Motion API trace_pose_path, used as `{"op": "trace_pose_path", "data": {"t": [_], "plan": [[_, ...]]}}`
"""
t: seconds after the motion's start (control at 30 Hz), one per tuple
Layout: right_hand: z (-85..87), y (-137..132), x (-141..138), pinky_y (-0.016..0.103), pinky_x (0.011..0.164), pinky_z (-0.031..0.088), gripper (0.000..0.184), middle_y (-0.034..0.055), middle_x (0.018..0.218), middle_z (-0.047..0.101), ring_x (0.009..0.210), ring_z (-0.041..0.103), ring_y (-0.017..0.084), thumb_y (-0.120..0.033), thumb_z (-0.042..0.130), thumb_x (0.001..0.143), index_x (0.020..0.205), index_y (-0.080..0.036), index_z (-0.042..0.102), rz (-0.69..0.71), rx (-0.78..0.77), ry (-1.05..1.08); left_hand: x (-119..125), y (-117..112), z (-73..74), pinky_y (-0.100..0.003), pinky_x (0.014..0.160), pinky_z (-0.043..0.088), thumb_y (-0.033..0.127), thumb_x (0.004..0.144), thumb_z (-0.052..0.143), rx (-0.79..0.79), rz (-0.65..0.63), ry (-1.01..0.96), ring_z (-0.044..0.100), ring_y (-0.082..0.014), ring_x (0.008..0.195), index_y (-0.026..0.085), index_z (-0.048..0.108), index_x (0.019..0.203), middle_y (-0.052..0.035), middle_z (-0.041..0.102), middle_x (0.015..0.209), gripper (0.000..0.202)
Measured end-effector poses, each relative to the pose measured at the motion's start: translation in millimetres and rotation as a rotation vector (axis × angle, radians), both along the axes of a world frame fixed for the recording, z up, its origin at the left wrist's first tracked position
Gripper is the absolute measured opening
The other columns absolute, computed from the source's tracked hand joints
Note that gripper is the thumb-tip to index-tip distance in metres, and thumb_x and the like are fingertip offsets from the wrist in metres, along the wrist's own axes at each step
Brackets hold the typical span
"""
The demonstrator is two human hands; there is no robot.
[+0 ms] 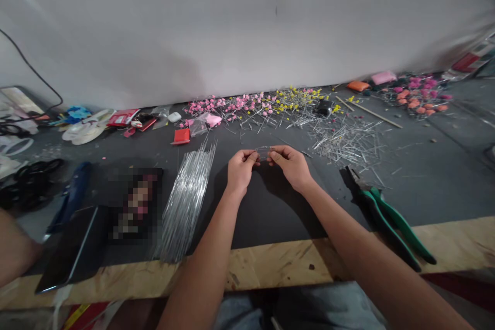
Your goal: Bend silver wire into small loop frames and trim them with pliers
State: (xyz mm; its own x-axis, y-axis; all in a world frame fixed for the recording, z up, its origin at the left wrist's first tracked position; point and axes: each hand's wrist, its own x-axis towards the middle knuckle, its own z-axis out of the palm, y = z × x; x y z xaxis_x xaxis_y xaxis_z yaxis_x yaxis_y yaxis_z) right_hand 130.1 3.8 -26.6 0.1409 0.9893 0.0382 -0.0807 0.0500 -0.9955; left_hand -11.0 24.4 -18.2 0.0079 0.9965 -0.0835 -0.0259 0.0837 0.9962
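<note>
Both my hands meet over the middle of the dark table top, pinching a thin wire [263, 148] between them. My left hand [242, 167] grips one end with thumb and forefinger. The other end is in the pinch of my right hand [289, 165]. The wire looks slightly curved, and its fine shape is hard to make out. Left of my hands lies a bundle of straight silvery wires [187, 196]. To the right is a loose heap of short cut wires [346, 140]. Pliers with green handles [390, 221] rest near the front edge on the right.
Along the wall lie wire stems with pink tips [228, 105], yellow tips [296, 98] and orange tips [423, 103]. A red packet [181, 136] sits behind the bundle. At left are a phone with a blurred screen [137, 203], a dark flat device [75, 247] and another person's arm [15, 250].
</note>
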Motion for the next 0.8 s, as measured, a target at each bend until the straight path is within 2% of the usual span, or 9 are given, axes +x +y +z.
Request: {"op": "trace_pose_path", "data": {"t": [0.33, 0.47, 0.57, 0.63, 0.7, 0.8], "plan": [[-0.5, 2.0, -2.2, 0.029, 0.068, 0.049, 0.028, 0.0016, 0.084, 0.066, 0.068, 0.06, 0.013, -0.03, 0.064, 0.068, 0.095, -0.021, 0.062, 0.047, 0.008, 0.023, -1.1, 1.6, 0.9, -0.026, 0.063, 0.046, 0.03, 0.072, 0.059, 0.004, 0.025, 0.057, 0.057, -0.0118, 0.06, 0.014, 0.058, 0.079, -0.0023, 0.062, 0.07, 0.017], [0.6, 3.7, -1.3, 0.028, 0.068, 0.049, 0.036, -0.0008, 0.08, 0.065, 0.067, 0.059, 0.012, -0.029, 0.066, 0.067, 0.102, -0.022, 0.058, -0.057, 0.005, 0.132, -2.8, -1.3, 0.8, -0.026, 0.059, 0.045, 0.037, 0.074, 0.057, 0.061, -0.075, 0.214, 0.057, -0.0126, 0.058, 0.015, 0.06, 0.082, -0.0031, 0.062, 0.07, 0.023], [1.5, 4.3, -0.3, 0.028, 0.066, 0.048, 0.027, -0.0012, 0.073, 0.064, 0.062, 0.058, 0.011, -0.033, 0.065, 0.068, 0.091, -0.02, 0.061, -0.15, -0.009, 0.128, -3.5, -4.3, 0.6, -0.026, 0.059, 0.044, 0.039, 0.076, 0.056, 0.121, -0.141, 0.369, 0.056, -0.0129, 0.059, 0.016, 0.062, 0.082, -0.0035, 0.063, 0.071, 0.024], [1.8, 4.4, 0.2, 0.027, 0.063, 0.047, 0.024, -0.0014, 0.068, 0.063, 0.06, 0.057, 0.012, -0.035, 0.064, 0.068, 0.085, -0.019, 0.064, -0.159, -0.019, 0.078, -3.4, -5.4, 0.7, -0.026, 0.064, 0.045, 0.035, 0.075, 0.058, 0.15, -0.147, 0.36, 0.058, -0.0141, 0.068, 0.018, 0.062, 0.092, -0.0043, 0.064, 0.079, 0.025], [1.7, 4.6, 0.6, 0.027, 0.062, 0.045, 0.025, -0.0012, 0.067, 0.063, 0.059, 0.055, 0.012, -0.037, 0.063, 0.068, 0.085, -0.019, 0.065, -0.143, -0.03, 0.02, -2.9, -5.9, 0.8, -0.027, 0.069, 0.046, 0.03, 0.074, 0.059, 0.173, -0.168, 0.324, 0.06, -0.015, 0.074, 0.02, 0.058, 0.107, -0.0047, 0.064, 0.087, 0.034], [-0.4, 6.9, 1.6, 0.027, 0.062, 0.046, 0.026, 0.0001, 0.072, 0.065, 0.06, 0.055, 0.013, -0.037, 0.062, 0.069, 0.087, -0.02, 0.066, -0.122, -0.038, -0.035, -1.5, -7.2, 1.6, -0.028, 0.072, 0.046, 0.029, 0.075, 0.058, 0.194, -0.208, 0.355, 0.06, -0.0158, 0.074, 0.023, 0.059, 0.11, -0.0041, 0.065, 0.086, 0.035]]}}
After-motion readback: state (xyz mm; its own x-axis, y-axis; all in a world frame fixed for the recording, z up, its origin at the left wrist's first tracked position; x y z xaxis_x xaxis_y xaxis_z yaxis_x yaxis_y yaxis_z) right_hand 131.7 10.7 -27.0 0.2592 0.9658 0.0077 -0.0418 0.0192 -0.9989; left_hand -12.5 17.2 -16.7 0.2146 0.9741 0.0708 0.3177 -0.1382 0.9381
